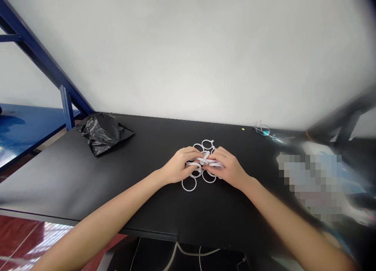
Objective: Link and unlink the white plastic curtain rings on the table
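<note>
Several thin white plastic rings (188,183), some with a small knob on the rim, lie in a loose cluster on the black table (152,137). My left hand (182,165) has its fingers curled around rings at the left of the cluster. From the other side, my right hand (227,165) grips more of the white rings, its fingertips close to those of my left. Between the hands some rings overlap and are lifted a little. Fingers hide part of the cluster, so which rings are held is hard to separate.
A crumpled black plastic bag (104,133) lies at the back left. Eyeglasses (263,130) rest near the wall at the right, beside a small yellow bit (243,129). A blurred, pixelated package (311,184) sits at the right. Cables (199,253) hang below the front edge.
</note>
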`<state>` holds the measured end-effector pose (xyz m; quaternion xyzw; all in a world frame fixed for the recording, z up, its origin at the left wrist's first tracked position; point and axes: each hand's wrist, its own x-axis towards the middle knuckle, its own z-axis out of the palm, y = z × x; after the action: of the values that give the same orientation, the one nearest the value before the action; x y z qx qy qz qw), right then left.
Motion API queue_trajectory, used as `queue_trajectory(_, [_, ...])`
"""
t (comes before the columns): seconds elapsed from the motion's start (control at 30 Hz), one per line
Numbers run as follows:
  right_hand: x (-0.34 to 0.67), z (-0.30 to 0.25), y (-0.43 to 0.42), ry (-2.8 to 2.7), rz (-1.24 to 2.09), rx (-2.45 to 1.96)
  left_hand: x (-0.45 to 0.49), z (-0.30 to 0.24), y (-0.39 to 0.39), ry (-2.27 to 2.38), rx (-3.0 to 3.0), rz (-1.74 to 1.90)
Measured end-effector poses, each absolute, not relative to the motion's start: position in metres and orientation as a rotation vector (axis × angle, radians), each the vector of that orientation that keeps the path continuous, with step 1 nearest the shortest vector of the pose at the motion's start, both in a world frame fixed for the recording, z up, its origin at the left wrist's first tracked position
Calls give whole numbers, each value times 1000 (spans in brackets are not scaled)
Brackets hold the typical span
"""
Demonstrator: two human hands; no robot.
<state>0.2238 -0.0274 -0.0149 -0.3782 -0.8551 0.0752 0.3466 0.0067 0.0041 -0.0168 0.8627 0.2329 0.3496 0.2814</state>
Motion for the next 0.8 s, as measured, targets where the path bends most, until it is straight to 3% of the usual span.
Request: queue_trajectory(0.8, [226,-11,-30,-2388,424,-1066,12,-16,2,772,2148,842])
